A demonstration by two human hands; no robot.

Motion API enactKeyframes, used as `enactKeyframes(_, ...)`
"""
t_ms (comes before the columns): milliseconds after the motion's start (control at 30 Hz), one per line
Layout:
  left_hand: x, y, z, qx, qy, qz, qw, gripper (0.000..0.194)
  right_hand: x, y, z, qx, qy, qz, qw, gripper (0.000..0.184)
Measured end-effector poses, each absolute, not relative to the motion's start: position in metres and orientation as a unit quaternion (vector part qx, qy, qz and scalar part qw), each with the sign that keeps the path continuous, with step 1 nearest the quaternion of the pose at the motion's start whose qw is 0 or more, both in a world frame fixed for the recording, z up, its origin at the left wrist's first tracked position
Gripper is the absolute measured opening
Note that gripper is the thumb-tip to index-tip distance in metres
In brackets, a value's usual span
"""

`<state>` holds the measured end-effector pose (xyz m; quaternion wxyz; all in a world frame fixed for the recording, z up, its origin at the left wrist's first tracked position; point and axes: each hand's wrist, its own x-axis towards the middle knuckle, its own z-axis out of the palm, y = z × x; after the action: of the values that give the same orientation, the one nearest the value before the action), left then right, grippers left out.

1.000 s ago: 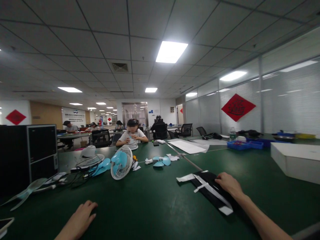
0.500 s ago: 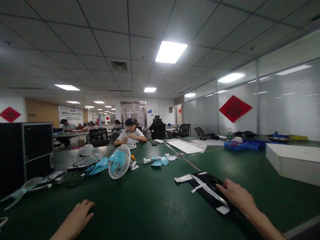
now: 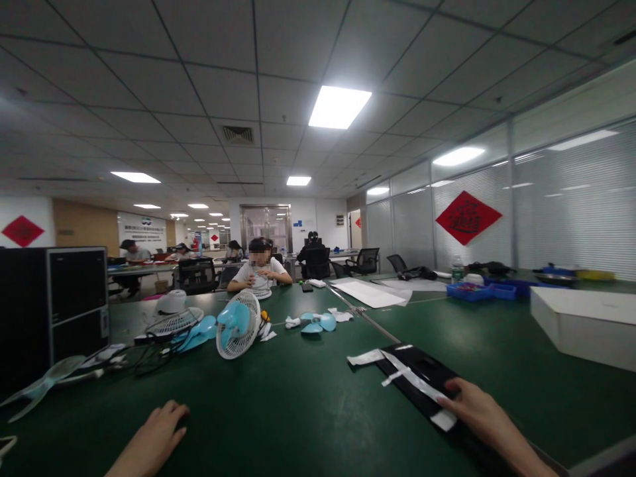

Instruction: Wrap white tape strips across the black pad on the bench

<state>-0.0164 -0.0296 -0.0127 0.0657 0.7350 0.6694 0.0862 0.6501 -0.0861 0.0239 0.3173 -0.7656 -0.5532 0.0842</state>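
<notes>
My left hand (image 3: pixel 155 432) lies on the green table at the lower left, fingers loosely bent and nothing in them. Toward the right, my right hand (image 3: pixel 474 407) touches the near right part of a flat black rectangular piece (image 3: pixel 420 377). Its thumb and forefinger are apart, with the thumb at a white strip (image 3: pixel 415 376) running along the black surface. The other fingers are partly hidden behind the hand. A second white strip (image 3: pixel 366 357) sticks out past the far left corner of the black piece, and a short one crosses its left edge.
A white fan cage with blue blades (image 3: pixel 238 324) stands left of centre; loose blue blades (image 3: pixel 318 323) lie beyond. Black computer case (image 3: pixel 77 298) at left, white box (image 3: pixel 583 328) at right, blue trays (image 3: pixel 479 290) at far right. A person (image 3: pixel 259 268) sits opposite.
My right hand has slid along the black piece toward its near end, from the middle of its right edge. My left hand stays resting on the table. The view has shifted slightly.
</notes>
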Motion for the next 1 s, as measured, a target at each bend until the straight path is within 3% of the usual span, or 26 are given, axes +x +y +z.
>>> enactKeyframes(267,-0.010,-0.033,-0.010,0.731,0.673,0.091,0.060,0.051,0.632,-0.088,0.038,-0.702,-0.532,0.233,0.413,0.041)
enactKeyframes(567,-0.013,-0.035,-0.009,0.734,0.667,0.102,0.075,0.053,0.578,-0.093,0.103,-0.632,-0.606,0.116,0.469,0.033)
enactKeyframes(800,-0.014,-0.032,-0.010,0.736,0.668,0.082,0.069,0.056,0.550,-0.055,0.095,-0.580,-0.690,-0.126,0.414,0.027)
enactKeyframes(1000,-0.013,-0.034,-0.011,0.735,0.669,0.082,0.067,0.055,0.535,-0.039,0.055,-0.539,-0.785,-0.149,0.265,0.027)
